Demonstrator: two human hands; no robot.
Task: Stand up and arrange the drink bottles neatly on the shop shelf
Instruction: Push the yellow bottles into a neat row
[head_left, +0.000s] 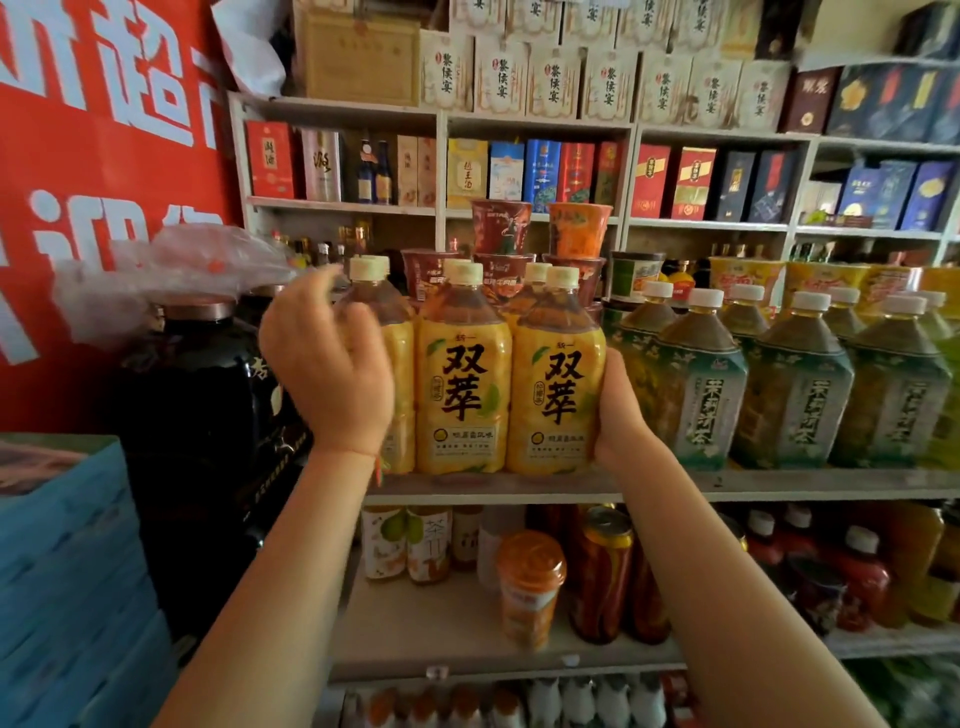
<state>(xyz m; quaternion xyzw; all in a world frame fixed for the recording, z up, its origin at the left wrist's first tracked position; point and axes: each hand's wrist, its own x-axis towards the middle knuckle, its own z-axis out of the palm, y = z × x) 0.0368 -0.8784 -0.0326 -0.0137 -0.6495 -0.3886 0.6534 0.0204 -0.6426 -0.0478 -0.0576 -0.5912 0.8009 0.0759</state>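
The left hand (332, 364) is curling round the left-most yellow bottle (387, 364), the right hand (618, 410) is cupping the right one (556, 374) on the shelf (779, 483). Squeezing the 3 front bottles together evenly should be keeping labels forward.

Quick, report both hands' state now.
Left hand: fingers curled round the leftmost yellow bottle, gripping it.
Right hand: pressed against the side of the rightmost yellow bottle; finger curl cannot be told.

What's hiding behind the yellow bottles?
Behind the front yellow bottles stand more bottles like them; only their caps and shoulders show. Farther back are stacked noodle cups. The lower cups are mostly covered, so I can't count them.
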